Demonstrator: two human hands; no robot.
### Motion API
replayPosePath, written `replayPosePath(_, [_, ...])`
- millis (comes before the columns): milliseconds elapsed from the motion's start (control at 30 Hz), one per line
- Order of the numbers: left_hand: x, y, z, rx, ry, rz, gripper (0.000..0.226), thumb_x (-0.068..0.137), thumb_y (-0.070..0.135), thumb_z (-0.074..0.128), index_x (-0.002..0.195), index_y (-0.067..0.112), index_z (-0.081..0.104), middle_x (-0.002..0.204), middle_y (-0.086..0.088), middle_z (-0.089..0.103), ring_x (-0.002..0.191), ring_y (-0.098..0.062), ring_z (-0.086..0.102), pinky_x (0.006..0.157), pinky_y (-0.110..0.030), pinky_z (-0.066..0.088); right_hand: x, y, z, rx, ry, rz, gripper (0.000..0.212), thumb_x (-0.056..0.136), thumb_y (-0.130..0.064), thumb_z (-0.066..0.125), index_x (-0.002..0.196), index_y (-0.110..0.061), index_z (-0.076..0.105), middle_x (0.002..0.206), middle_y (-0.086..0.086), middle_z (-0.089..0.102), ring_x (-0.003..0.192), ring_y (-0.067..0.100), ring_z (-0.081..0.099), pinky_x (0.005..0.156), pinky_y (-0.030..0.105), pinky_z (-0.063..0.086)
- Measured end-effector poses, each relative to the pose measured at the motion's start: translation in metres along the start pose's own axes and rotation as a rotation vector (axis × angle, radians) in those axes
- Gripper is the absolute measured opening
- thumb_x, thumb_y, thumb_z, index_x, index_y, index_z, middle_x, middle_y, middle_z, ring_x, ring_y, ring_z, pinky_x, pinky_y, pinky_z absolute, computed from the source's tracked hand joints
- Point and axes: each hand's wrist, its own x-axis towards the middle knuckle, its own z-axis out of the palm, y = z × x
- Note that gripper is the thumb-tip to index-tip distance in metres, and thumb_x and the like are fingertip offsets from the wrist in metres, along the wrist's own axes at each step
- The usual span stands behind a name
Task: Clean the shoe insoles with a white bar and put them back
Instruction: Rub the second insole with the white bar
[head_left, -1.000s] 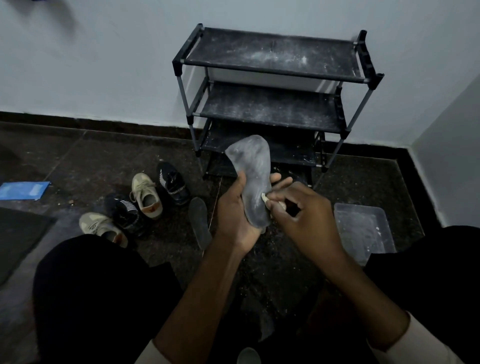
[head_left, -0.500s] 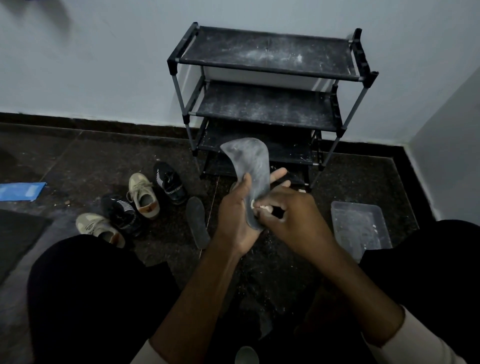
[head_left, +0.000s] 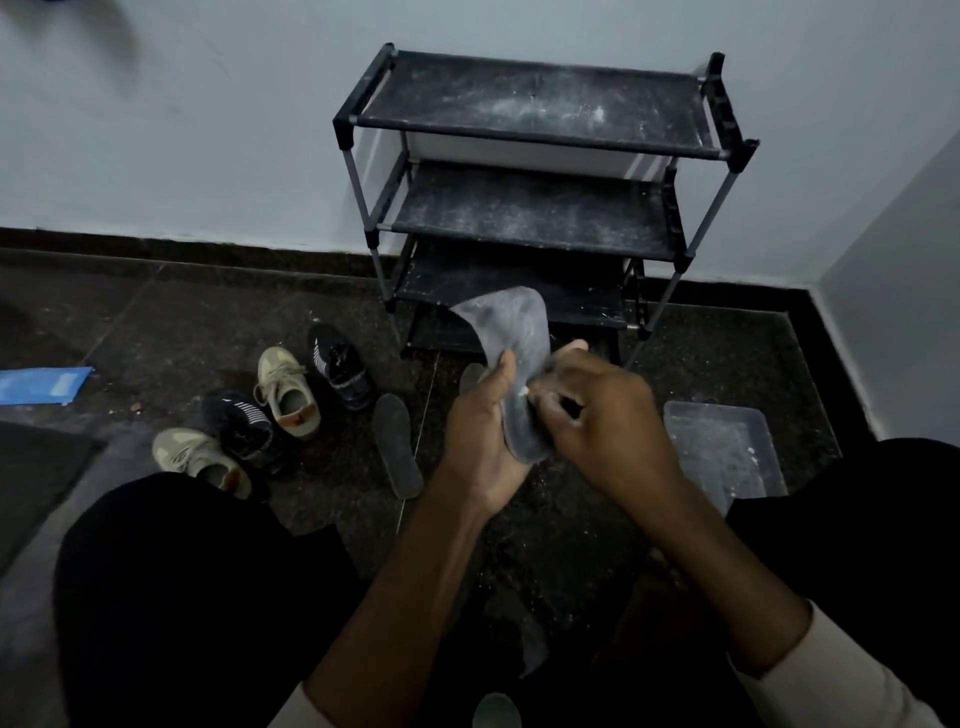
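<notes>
My left hand (head_left: 483, 441) grips the insole (head_left: 511, 353) upright before the rack (head_left: 530, 156). My right hand (head_left: 597, 415), pinched shut on the white bar (head_left: 525, 391), has rubbed down from mid-sole toward the heel. Cleaning continues; another insole (head_left: 397, 444) lies unreturned on the floor.

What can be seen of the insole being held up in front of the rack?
The insole is a thin, flexible grey piece, dusted with pale smears. Its rounded top end curls over toward the left in front of the shoe rack's lower shelves. The left hand grips its lower part, thumb lying across the face. The right hand presses a small white bar, only its tip showing, against the insole's right edge. The lower end is partly hidden between the hands. It is clear of the floor.
</notes>
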Motion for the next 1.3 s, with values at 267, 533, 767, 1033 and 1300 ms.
replayPosePath(267, [0.001, 0.0, -0.004, 0.035, -0.021, -0.026, 0.066, 0.11, 0.048, 0.025, 0.158, 0.002, 0.031, 0.16, -0.021, 0.039, 0.149, -0.033, 0.038, 0.115, -0.046, 0.042, -0.002, 0.001, 0.0, 0.044, -0.031, 0.023, 0.014, 0.09, -0.008, 0.067, 0.079, -0.013, 0.075, 0.081, -0.013, 0.062, 0.071, 0.003, 0.059, 0.062, 0.025, 0.045])
replayPosePath(533, [-0.002, 0.001, -0.002, 0.01, -0.037, -0.039, 0.064, 0.111, 0.046, 0.023, 0.156, 0.001, 0.033, 0.158, -0.021, 0.042, 0.147, -0.034, 0.041, 0.117, -0.049, 0.041, -0.008, -0.002, 0.001, 0.064, -0.057, 0.021, 0.013, 0.09, -0.007, 0.067, 0.084, -0.013, 0.077, 0.083, -0.01, 0.064, 0.075, 0.004, 0.061, 0.067, 0.022, 0.049])
replayPosePath(767, [0.0, -0.001, -0.008, -0.007, -0.014, -0.021, 0.062, 0.111, 0.045, 0.025, 0.158, 0.004, 0.03, 0.159, -0.019, 0.041, 0.146, -0.031, 0.044, 0.109, -0.044, 0.049, -0.012, -0.011, 0.004, 0.108, -0.121, -0.034, 0.012, 0.089, -0.006, 0.069, 0.085, -0.013, 0.078, 0.08, -0.006, 0.065, 0.071, 0.008, 0.062, 0.065, 0.032, 0.051])
replayPosePath(1033, [-0.001, 0.002, -0.001, 0.065, 0.107, -0.042, 0.055, 0.111, 0.045, 0.027, 0.149, 0.011, 0.047, 0.154, -0.022, 0.046, 0.134, -0.027, 0.057, 0.111, -0.048, 0.044, -0.006, -0.004, -0.002, 0.04, -0.139, -0.033, 0.008, 0.088, -0.01, 0.071, 0.085, -0.014, 0.078, 0.083, -0.011, 0.063, 0.073, 0.003, 0.06, 0.064, 0.017, 0.047])
replayPosePath(1300, [-0.001, 0.001, -0.001, 0.086, 0.064, -0.004, 0.06, 0.11, 0.044, 0.024, 0.155, 0.006, 0.037, 0.157, -0.018, 0.046, 0.139, -0.027, 0.053, 0.101, -0.039, 0.054, -0.004, -0.005, -0.004, 0.103, -0.144, 0.028, 0.01, 0.087, -0.008, 0.072, 0.086, -0.016, 0.078, 0.083, -0.015, 0.064, 0.075, 0.001, 0.062, 0.065, 0.013, 0.045])
